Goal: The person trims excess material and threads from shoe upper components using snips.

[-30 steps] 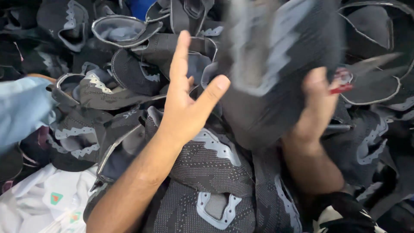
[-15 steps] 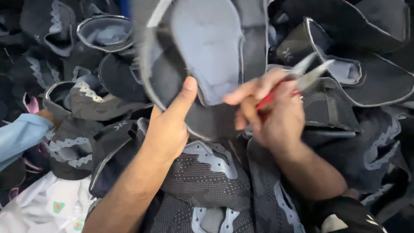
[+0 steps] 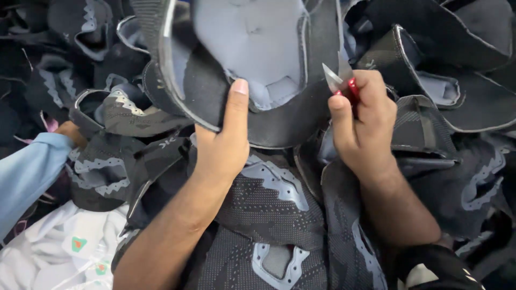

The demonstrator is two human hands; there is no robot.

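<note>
My left hand (image 3: 221,140) grips the lower edge of a black shoe upper (image 3: 215,91) with a pale grey lining, thumb pressed on its inner face, holding it up in the middle of the view. My right hand (image 3: 363,124) is closed around small red-handled thread snips (image 3: 341,80), whose metal blades point up at the upper's right edge. Below both hands lies another black knitted shoe upper (image 3: 271,215) with grey trim.
A heap of black shoe uppers (image 3: 457,80) fills the surface on all sides. Another person's arm in a light blue sleeve (image 3: 27,172) reaches in from the left. White cloth (image 3: 64,252) lies at the bottom left.
My left hand went from open and empty to gripping the raised upper. My right hand turned the snips and brought them up to the upper's right edge. The upper now shows its grey lining.
</note>
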